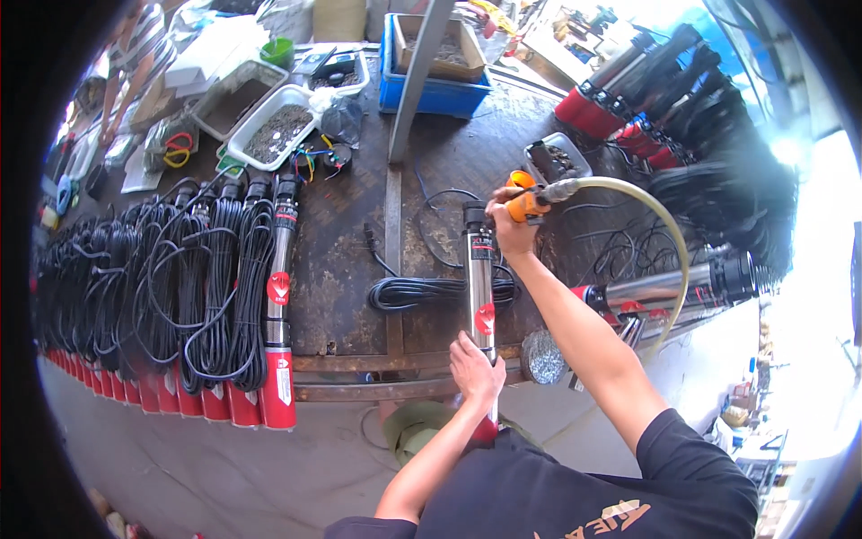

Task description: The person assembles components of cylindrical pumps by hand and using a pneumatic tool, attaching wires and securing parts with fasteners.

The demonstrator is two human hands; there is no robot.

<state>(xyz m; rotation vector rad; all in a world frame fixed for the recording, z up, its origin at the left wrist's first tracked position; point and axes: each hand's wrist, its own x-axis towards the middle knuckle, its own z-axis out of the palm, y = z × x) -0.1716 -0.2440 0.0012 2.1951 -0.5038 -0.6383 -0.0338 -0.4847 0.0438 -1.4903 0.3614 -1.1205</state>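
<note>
Silver cylinder (480,277), black-topped, red label low down, just off centre toward 3 o'clock, top pointing 12. Left hand (476,370) holding its lower body; right arm stretched toward 11, fingers around orange tool (523,208). One cable coil (409,294) at 9; one blue crate (453,101) at 12.

Count two hands (476,372) (513,232), one orange tool (524,207), one blue bin (433,101), one green cup (279,52). Cannot tally overlapping steel pumps (479,278).
</note>
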